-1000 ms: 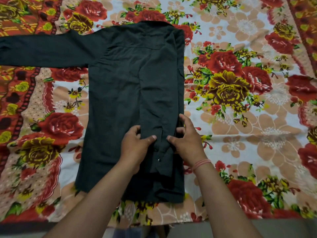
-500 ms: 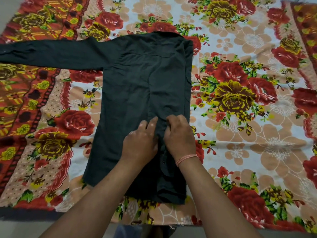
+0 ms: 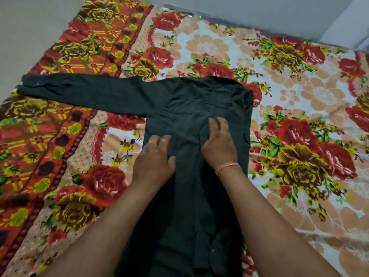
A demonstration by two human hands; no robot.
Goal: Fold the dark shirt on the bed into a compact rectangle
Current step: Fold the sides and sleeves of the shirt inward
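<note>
both hands down on the dark shirt (image 3: 185, 124). left hand (image 3: 154, 156) spread flat, fingers straight and close together, pressing on the shirt's left half just inside its left edge, holding nothing. right hand (image 3: 219, 144) laid on the folded-over right part of the shirt, fingers (image 3: 218, 124) bent at the knuckles, thumb down against a crease; cannot tell whether pinching cloth or only pressing it. both forearms over the lower half of the shirt.

shirt lying back up on the floral bedsheet (image 3: 299, 100), collar (image 3: 211, 81) at the far end, hem end nearest the camera and partly under the forearms. right side of the shirt turned in over the body, giving a straight right edge. left sleeve (image 3: 83, 92) not yet folded, stretched straight out from the shirt's left shoulder, cuff at its far left tip.

pink thread band (image 3: 227, 166) round the right wrist, above the shirt's right part. red and yellow roses on the sheet to either side of the shirt. orange patterned border (image 3: 30, 140) left of the shirt, passing under the sleeve. grey wall (image 3: 259, 11) beyond the shirt's collar end, past the sheet's far edge.
</note>
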